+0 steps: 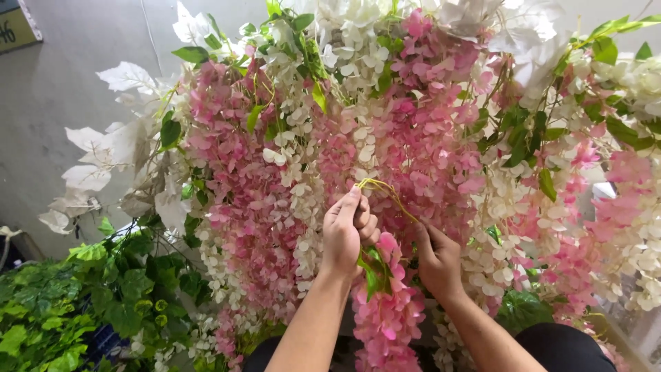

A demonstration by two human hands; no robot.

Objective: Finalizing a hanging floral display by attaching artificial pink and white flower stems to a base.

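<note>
— What sits at the far left?

— A heap of green leaf garlands (62, 310), flat and serrated, with a plastic look, low against the grey wall (55, 89). Above them, white fabric leaves (103, 148) fan out.

— And the middle?

— A thick mass of hanging artificial flowers (275, 158), pink and cream petals in long, soft strands. No container shows.

— The hands?

— The left hand (346, 234) has its fingers pressed together, pinching a thin yellow-green stem (385, 193) at its top. A pink flower strand (385, 310) with green leaves hangs between both wrists. The right hand (437, 258) pinches the same stem lower down.

— Further right?

— More cream and pink clusters (606, 207).
</note>
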